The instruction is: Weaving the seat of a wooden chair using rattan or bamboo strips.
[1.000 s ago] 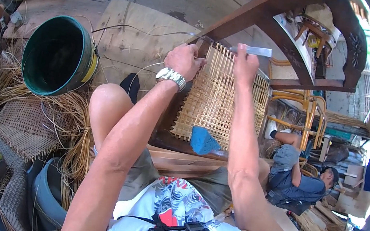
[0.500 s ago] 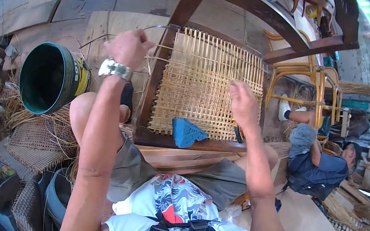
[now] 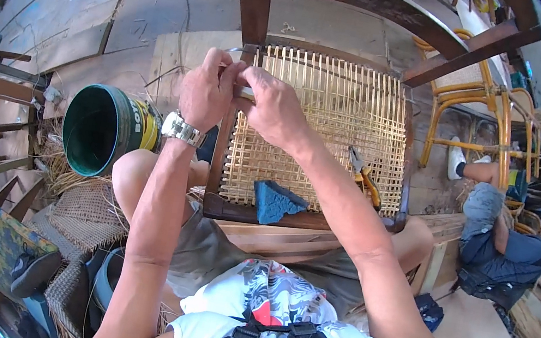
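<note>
A wooden chair frame lies before me with a woven cane seat, open square mesh toward the near side and looser strands at the far side. My left hand is closed in a pinch beside the frame's left rail. Close against it, my right hand is also closed, its fingers on a pale cane strand at the seat's far left corner. The fingers hide most of the strand. On the seat's near edge rests a blue foam block. Yellow-handled pliers lie on the weave at right.
A dark green bucket tips toward me at left, near loose cane scraps. The chair's dark wooden legs rise at the far side. At right stand a rattan chair and a seated person. A patterned cushion is at lower left.
My right hand has moved left and away from me, off the seat's right side, to meet my left hand at the left rail. The pliers now show fully.
</note>
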Demonstrator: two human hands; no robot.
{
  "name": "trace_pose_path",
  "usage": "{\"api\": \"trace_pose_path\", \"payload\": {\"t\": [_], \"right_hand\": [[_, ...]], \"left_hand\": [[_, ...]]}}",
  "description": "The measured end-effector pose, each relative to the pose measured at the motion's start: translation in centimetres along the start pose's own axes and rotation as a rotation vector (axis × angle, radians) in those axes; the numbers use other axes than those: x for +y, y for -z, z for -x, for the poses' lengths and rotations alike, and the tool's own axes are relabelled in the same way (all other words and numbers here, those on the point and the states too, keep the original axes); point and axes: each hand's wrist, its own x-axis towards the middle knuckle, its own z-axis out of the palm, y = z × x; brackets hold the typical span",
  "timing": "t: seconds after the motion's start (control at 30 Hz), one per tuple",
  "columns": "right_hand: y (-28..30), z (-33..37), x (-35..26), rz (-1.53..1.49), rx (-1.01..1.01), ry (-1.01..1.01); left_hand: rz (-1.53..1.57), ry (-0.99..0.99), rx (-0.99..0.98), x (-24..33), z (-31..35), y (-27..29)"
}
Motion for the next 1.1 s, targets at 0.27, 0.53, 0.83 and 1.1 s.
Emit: {"api": "trace_pose_path", "payload": {"t": [0.27, 0.53, 0.83, 1.1], "right_hand": [[5.4, -3.0, 4.6, -0.737, -0.291, -0.327], [4.6, -3.0, 6.0, -0.669, -0.201, -0.479], [6.7, 0.8, 7.8, -1.181, 0.31, -0.569], [6.4, 0.7, 7.4, -0.714, 0.157, -0.487]], "left_hand": [[0.484, 0.099, -0.034, -2.3, -0.1, 1.4], [0.485, 0.186, -0.003, -1.9, -0.1, 1.6], [0.208, 0.23, -0.429, -2.3, 1.2, 1.3], [-0.134, 0.113, -0.339, -2.1, 0.8, 0.3]]}}
